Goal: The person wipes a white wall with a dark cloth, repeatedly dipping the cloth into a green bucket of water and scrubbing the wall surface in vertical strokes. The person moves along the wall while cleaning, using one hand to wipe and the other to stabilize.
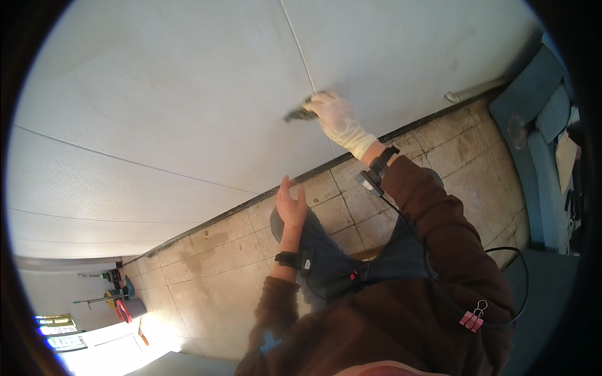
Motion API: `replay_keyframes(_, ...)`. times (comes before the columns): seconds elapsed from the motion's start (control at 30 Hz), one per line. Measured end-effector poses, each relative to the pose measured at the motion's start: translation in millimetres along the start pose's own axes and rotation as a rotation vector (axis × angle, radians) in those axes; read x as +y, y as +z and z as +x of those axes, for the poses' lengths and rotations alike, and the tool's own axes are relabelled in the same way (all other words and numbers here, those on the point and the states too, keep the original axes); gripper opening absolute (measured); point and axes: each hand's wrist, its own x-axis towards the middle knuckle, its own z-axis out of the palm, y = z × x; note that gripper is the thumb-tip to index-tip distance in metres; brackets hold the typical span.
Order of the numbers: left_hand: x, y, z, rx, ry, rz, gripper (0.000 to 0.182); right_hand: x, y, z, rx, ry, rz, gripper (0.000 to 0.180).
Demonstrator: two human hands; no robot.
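Note:
My right hand, in a pale rubber glove, is closed on a dark grey cloth or scouring pad; blur hides which. It presses this against the white wall panel, beside a vertical seam. My left hand is bare and holds nothing. Its fingers are apart, above my knee and close to the foot of the wall. Both wrists carry black straps with small devices.
Stained floor tiles run along the dark baseboard. A pipe end juts out low on the wall at right, near blue-grey furniture holding assorted things. A bucket and cleaning tools stand at the far lower left.

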Motion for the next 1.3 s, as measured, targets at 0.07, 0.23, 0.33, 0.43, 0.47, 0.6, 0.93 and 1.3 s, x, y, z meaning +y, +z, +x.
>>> replay_keyframes(0.07,1,-2,-2,0.012,0.026,-0.001,0.053,4,5,-13,0.105,-0.017,0.133,0.044)
replay_keyframes(0.23,1,-2,-4,0.027,-0.014,-0.018,0.053,-3,-33,58,0.67,-0.103,0.119,0.048)
replay_keyframes(0.33,1,0,-1,-0.004,-0.028,-0.002,0.053,-12,-47,75,0.781,-0.193,0.085,0.053)
replay_keyframes(0.43,1,1,1,-0.006,-0.017,-0.007,0.053,-16,-36,42,0.768,-0.252,0.03,0.052)
replay_keyframes(0.47,1,1,0,-0.018,-0.028,-0.002,0.053,-15,-30,27,0.52,-0.068,0.059,0.052)
replay_keyframes(0.6,3,-1,-3,0.002,-0.008,-0.003,0.053,-8,-19,11,0.543,-0.105,0.106,0.048)
replay_keyframes(0.93,4,2,4,-0.009,0.018,-0.005,0.052,-4,-14,-1,0.212,0.013,0.05,0.047)
replay_keyframes(1.3,0,4,1,-0.004,0.011,0.009,0.053,12,-53,59,0.773,-0.117,0.063,0.052)
